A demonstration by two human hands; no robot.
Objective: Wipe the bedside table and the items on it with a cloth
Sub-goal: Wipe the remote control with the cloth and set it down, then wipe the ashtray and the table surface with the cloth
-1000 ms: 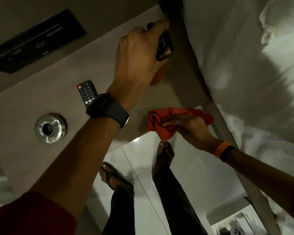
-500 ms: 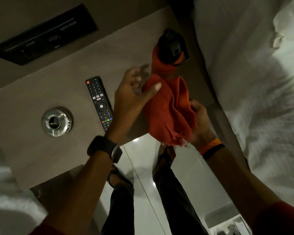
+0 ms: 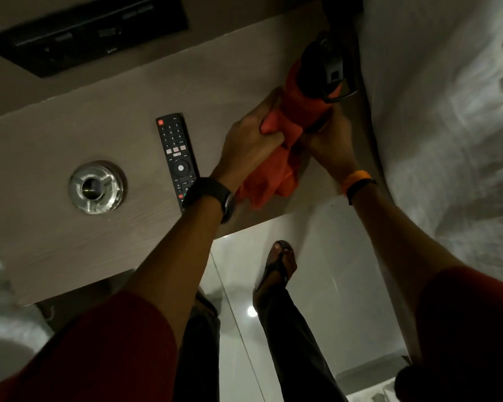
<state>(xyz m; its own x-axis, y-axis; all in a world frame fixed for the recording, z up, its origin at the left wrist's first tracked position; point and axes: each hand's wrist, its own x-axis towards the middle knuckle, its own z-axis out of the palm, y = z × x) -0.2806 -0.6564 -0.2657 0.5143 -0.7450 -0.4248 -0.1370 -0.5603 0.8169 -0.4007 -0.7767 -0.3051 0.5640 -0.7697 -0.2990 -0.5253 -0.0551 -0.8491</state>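
Head view, cloth (image 3: 269, 175) bunched between left hand (image 3: 250, 146), right hand (image 3: 328, 140)

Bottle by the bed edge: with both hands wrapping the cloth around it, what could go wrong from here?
1. The orange bottle stands near the table's bed-side edge; both the left hand and right hand squeeze the cloth low on it, so a hard rub might tip it.
2. The cloth's loose tail hangs close to the remote and could drag it.
3. The ashtray looks untouched and may get skipped.
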